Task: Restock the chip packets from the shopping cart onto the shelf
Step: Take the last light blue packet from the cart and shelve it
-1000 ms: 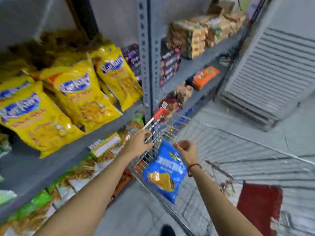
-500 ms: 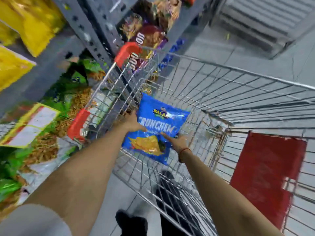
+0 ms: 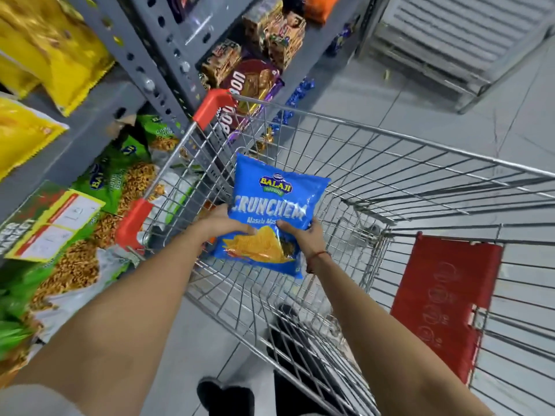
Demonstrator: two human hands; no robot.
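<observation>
Head view: both hands' grip holds blue packet.

Most of the left hand lies behind the blue chip packet, with only the thumb and wrist showing at the packet's lower left. The right hand covers part of the lower right print, so the flavour line under the brand word reads incomplete. The yellow packets at upper left are motion-blurred and cut by the frame edge; their lettering cannot be read. The green packets at lower left smear into streaks. The shopping cart runs off the right edge. A dark shoe is cropped at the bottom.
</observation>
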